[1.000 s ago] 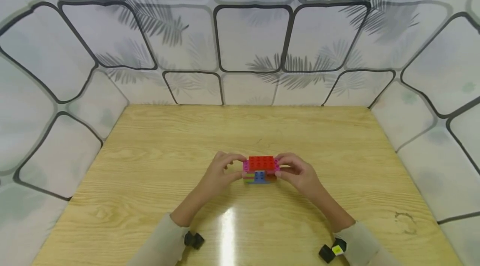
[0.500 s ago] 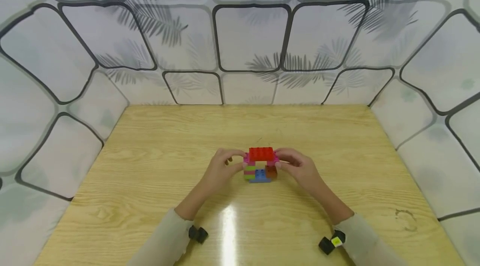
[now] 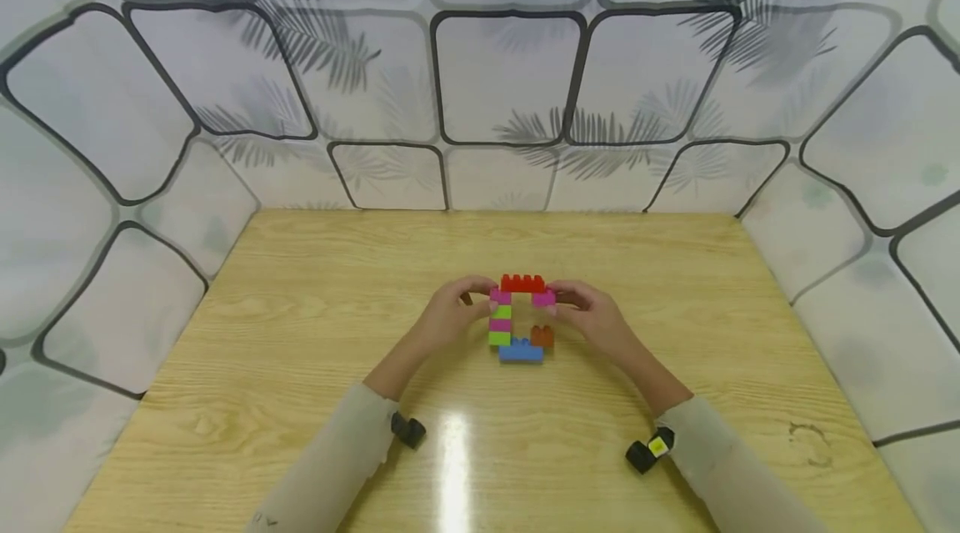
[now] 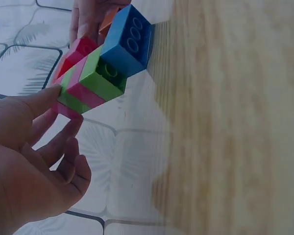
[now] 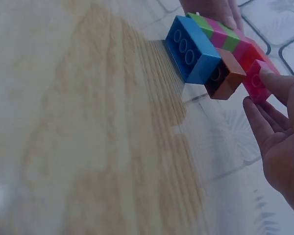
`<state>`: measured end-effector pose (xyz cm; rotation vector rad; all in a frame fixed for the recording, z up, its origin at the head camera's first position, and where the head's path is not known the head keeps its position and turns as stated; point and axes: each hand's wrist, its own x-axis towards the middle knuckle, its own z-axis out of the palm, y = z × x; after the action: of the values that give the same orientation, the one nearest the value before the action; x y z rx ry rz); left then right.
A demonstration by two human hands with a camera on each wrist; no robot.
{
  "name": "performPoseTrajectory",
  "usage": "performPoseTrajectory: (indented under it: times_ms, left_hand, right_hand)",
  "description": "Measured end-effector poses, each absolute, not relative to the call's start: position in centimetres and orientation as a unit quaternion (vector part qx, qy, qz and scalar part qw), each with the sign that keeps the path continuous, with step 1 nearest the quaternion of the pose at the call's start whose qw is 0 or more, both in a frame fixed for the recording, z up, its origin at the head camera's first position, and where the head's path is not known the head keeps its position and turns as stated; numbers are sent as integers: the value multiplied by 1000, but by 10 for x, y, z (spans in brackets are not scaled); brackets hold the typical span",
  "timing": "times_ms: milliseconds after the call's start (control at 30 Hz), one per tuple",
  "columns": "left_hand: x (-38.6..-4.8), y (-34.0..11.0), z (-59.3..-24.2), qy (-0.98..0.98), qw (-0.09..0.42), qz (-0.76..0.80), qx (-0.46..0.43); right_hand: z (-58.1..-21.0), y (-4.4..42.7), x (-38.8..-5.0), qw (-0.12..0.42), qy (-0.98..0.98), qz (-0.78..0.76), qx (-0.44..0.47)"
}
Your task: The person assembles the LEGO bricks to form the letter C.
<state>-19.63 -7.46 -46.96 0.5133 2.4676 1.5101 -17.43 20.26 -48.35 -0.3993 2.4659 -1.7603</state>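
A small frame of toy building bricks stands between the two hands. Its base is a blue brick [image 3: 521,351], whose hollow underside shows in both wrist views. The left column is a stack of green and pink bricks [image 4: 90,81]. Across the top runs a red brick [image 3: 522,284], with a pink brick [image 5: 256,83] under its right end. Below that, past a gap, an orange-brown brick [image 5: 226,76] sits on the base. My left hand [image 3: 452,312] pinches the left column near its top. My right hand [image 3: 596,318] pinches the right pink brick between thumb and fingers.
The bricks are over a pale wooden table [image 3: 360,266]. A patterned white backdrop [image 3: 510,74] rises behind it and along both sides. Small black devices [image 3: 408,429] are strapped at both wrists.
Both hands have moved up and away from the body. The brick frame has tilted back, so its front face and inner opening show where the red brick's studded top showed before.
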Motion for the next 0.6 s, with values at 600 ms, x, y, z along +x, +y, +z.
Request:
performPoseTrajectory:
  times_ms: [600]
  left_hand:
    - [-223, -67, -485, 847, 175, 470, 177]
  right_hand:
    - [-501, 205, -196, 105, 844, -524, -45]
